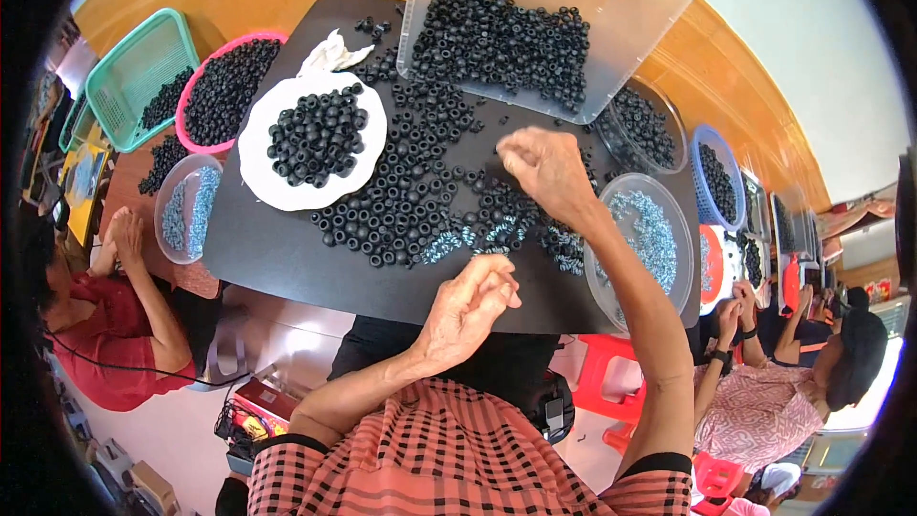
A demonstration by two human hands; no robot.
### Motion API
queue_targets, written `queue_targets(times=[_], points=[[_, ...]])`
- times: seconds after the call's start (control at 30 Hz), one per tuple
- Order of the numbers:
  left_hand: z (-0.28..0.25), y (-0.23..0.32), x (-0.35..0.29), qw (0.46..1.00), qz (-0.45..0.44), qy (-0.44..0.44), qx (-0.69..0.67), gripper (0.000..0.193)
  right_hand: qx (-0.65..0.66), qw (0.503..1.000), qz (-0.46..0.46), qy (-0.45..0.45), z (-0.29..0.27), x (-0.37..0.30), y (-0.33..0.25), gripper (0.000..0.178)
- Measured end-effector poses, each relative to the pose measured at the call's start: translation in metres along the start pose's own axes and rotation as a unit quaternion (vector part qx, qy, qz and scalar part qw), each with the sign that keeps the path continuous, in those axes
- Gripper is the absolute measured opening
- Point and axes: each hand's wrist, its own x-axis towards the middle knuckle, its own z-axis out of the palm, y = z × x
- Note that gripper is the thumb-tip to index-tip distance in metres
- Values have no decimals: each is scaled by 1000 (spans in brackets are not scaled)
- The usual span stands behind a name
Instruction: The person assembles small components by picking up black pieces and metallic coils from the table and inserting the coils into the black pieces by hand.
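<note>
While the curled right hand (548, 172) is near black beads (411, 145), blue striped pieces (447, 245) lie just beyond the closer, half-curled left hand (460, 313); whether either holds anything, I cannot tell.

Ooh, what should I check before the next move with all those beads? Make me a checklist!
1. White plate sitting flat with black beads on it: ok.
2. Round clear tub holding striped blue-and-white pieces: ok.
3. All striped pieces inside tubs: not ok; some lie loose on the dark tabletop.
4. Left hand holding something: cannot tell; its fingers are curled close together.
5. Right hand holding a bead: cannot tell; its curled fingers hide what's inside.
</note>
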Motion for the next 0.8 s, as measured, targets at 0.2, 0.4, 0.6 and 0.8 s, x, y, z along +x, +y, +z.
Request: queue_targets(times=[0.2, 0.4, 0.6, 0.8], points=[[0, 1, 0, 1000, -8, -19, 4, 21, -52, 991, -109, 64, 29, 49, 0, 32], [0, -2, 1, 1000, 12, -12, 11, 22, -85, 993, -78, 11, 53, 56, -9, 37], [-1, 0, 1, 1000, 13, -16, 12, 23, -54, 994, -100, 8, 42, 25, -13, 27], [0, 2, 2, 999, 8, -17, 26, 22, -21, 990, -128, 57, 37, 4, -9, 26]])
